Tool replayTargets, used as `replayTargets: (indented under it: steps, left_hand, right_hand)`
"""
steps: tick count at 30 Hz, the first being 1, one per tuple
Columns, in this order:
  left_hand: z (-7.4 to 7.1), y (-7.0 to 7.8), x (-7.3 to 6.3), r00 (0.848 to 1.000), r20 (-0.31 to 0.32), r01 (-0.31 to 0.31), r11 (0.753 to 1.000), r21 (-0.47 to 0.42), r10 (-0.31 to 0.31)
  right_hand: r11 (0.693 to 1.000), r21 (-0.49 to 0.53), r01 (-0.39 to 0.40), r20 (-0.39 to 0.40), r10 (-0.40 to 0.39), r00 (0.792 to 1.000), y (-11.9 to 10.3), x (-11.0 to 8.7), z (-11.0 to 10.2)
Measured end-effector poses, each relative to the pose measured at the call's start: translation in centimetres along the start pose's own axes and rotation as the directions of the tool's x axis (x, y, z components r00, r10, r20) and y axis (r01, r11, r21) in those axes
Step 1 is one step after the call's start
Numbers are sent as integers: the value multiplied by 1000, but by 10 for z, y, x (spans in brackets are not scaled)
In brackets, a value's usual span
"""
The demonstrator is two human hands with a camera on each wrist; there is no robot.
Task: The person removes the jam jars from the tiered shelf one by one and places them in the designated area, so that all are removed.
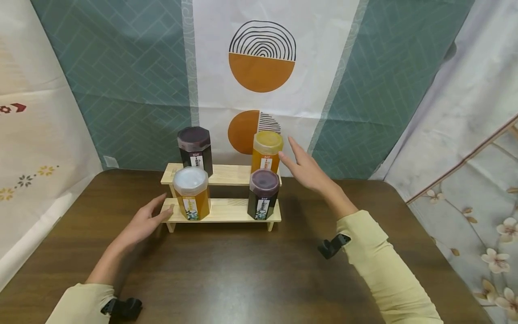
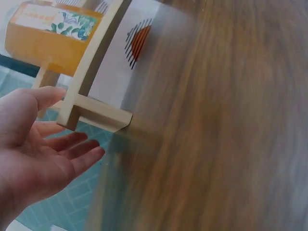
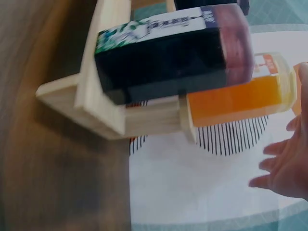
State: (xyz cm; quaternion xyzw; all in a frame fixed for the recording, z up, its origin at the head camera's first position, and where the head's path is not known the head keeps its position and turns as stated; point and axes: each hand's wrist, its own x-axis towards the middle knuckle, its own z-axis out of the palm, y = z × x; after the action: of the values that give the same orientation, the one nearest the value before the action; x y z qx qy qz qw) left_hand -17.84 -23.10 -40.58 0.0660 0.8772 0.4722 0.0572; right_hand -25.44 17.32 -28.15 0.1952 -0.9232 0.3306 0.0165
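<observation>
A two-step wooden rack (image 1: 226, 210) bears hexagonal jars. Its upper step carries a dark jar (image 1: 195, 150) at the left and an orange jar with a yellow lid (image 1: 267, 150) at the right. Below them stand an amber jar with a white lid (image 1: 191, 193) and a dark jar with a purple lid (image 1: 263, 193). My left hand (image 1: 146, 221) is at the lower step's left end, thumb up against the wood, the other fingers loosely extended (image 2: 79, 151). Beside the yellow-lidded jar, my right hand (image 1: 305, 168) reaches with fingers spread, holding nothing; whether it touches the jar I cannot tell.
The rack stands near the back edge of a brown wooden table (image 1: 226, 274). A patterned cloth (image 1: 137, 90) hangs right behind it. Pale floral cloths hang at the left (image 1: 28, 148) and right (image 1: 477, 216). Each wrist wears a black strap device (image 1: 333, 246).
</observation>
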Motion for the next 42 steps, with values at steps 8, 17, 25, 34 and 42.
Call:
replayTargets:
  steps: [8,17,25,34,42]
  left_hand:
    - [7,-7,3,999,-31,24,989,-147,-29]
    - [9,-11,2,999,-39,13,970,-244,-23]
    - [12,-13,2,999,-40,20,960,-280,-33]
    - [11,-16,0,998,-50,10,940,-340,-29]
    - [11,-15,-1,999,-39,8,936,-352,-23]
  right_hand:
    - [971,238,-34,29,28,999,-13,22,7]
    - [909,415,-47,-73,84,994,-19,35,25]
    - [917,388,-90,-171,168,971,-20,35,34]
    - [910,407,-78,-225,183,957,-17,34,34]
    - [886,462,-44,-250,177,952,-6,29,20]
